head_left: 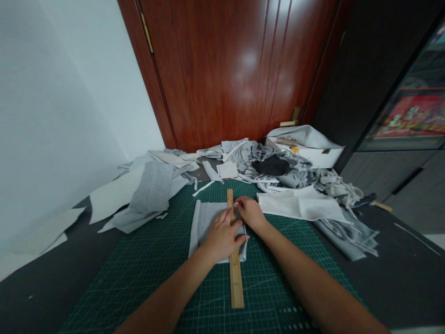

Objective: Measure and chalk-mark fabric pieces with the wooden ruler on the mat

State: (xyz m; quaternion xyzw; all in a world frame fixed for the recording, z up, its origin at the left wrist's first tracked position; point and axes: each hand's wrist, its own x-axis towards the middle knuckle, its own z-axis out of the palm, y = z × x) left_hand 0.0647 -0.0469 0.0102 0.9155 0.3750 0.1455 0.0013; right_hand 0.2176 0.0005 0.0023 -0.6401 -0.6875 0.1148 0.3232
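Green mat [208, 297] lies nearest, left hand [222, 235] half-spread, pressing wooden ruler [237, 283] onto grey cloth [208, 220], right hand [251, 212] curled just right, hold unclear.

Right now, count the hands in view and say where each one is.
2. The left hand lies across the wooden ruler on the gray cloth; the right hand is just right of the ruler, near its far end.

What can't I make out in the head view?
In the head view:
Wooden ruler: markings too small to read.
Gray cloth: part hidden under the left hand and ruler.
Right hand: whether its fingers pinch anything is too small to tell.
Red picture: blurred, cut off by the right edge.
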